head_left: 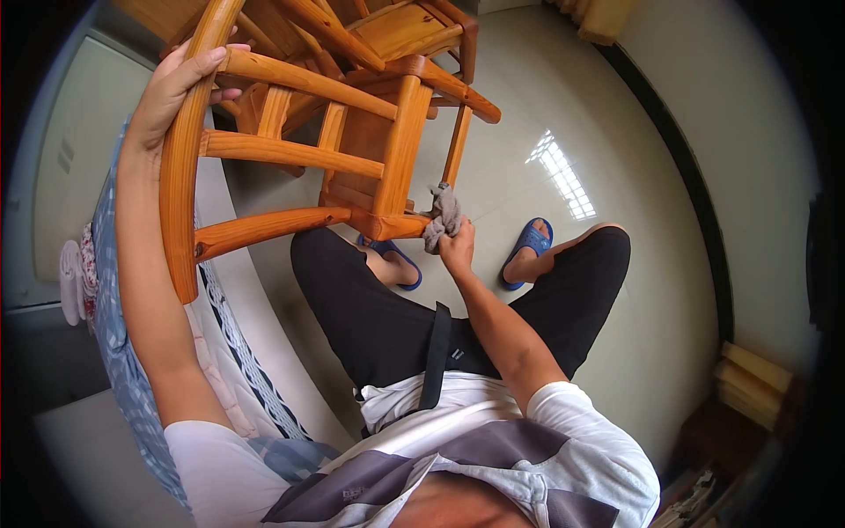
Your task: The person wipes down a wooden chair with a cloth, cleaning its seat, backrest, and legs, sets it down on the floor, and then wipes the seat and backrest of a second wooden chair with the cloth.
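Observation:
A wooden chair (398, 150) is tipped over in front of me, its slatted frame stretching across the upper left. High on the left, my left hand (180, 88) is wrapped round a curved wooden leg or post of this chair, with the thumb on the near side. My right hand (457, 249), near the middle, is closed on a crumpled grey cloth (444, 217). The cloth lies around the end of a rail at the chair's lower right corner, over my knees' gap.
More wooden chairs (396, 35) stand behind at the top. A bed with blue patterned bedding (121, 326) is on the left. My feet in blue slippers (532, 239) rest on the glossy tiled floor (625, 290). Stacked yellowish items (753, 383) sit at the lower right.

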Motion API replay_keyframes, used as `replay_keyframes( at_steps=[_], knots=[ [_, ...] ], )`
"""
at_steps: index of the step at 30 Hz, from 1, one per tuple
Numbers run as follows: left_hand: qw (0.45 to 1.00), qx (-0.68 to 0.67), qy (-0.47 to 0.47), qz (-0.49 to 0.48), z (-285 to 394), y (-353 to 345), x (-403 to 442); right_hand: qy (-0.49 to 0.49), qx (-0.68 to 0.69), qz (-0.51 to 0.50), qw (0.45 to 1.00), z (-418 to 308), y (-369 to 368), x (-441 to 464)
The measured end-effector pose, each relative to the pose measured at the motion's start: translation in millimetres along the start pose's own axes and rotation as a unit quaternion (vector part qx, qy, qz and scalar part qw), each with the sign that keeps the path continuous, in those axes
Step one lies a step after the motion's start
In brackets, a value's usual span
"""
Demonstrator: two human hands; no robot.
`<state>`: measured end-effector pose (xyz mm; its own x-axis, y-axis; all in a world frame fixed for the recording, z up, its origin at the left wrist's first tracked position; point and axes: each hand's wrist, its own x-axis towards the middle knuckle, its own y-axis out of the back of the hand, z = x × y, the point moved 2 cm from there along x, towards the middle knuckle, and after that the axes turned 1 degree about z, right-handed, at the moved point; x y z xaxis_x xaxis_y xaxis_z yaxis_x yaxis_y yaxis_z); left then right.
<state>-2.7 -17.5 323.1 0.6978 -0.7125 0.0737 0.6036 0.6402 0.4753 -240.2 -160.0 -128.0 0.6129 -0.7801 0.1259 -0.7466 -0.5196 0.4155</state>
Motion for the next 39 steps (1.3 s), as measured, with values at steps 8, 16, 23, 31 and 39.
replay_keyframes(
  at_steps=[8, 16, 23, 31, 39],
  knots=[
    [1.0, -0.003, 0.004, 0.001, -1, 0, 2, -0.617, 0.378, 0.07, 0.687, 44, -12, -23],
    [1.0, -0.017, 0.017, 0.004, -2, -1, 7, -0.593, 0.479, -0.169, 0.625, 3, -26, -13],
    [0.999, -0.017, 0.026, 0.009, -2, -3, 13, -0.492, 0.51, -0.403, 0.58, -108, -15, -27],
    [1.0, -0.005, 0.004, 0.004, -2, -2, 17, -0.305, 0.55, -0.401, 0.666, -155, 53, 7],
    [0.999, 0.005, 0.017, -0.029, 12, -25, 32, -0.29, 0.534, -0.263, 0.749, -160, 105, 27]
  ],
)
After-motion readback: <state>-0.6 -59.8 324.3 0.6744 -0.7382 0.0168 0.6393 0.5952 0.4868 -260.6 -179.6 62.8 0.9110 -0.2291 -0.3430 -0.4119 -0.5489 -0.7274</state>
